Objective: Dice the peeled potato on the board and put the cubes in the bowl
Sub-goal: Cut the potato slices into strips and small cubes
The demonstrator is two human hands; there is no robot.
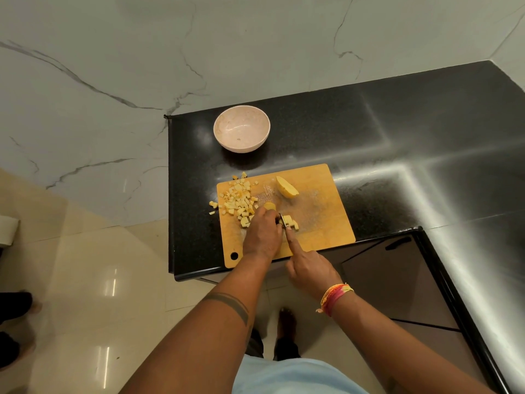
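Note:
A wooden cutting board [321,220] lies on the black counter. My left hand [262,234] grips a potato piece [270,206] near the board's middle. My right hand [308,268] holds a knife [283,220], index finger stretched along its back, blade down between my left hand and a few fresh-cut cubes [291,222]. A heap of potato cubes [240,199] covers the board's left end, with some spilled onto the counter. A potato wedge [287,187] rests at the board's far side. The pale pink bowl [241,128] stands beyond the board with no cubes in it.
The black counter [397,143] runs right and turns toward me along dark cabinet fronts [397,280]. Its left edge drops to a tiled floor. Marble wall panels rise behind. Another person's dark shoes [14,305] show at the far left.

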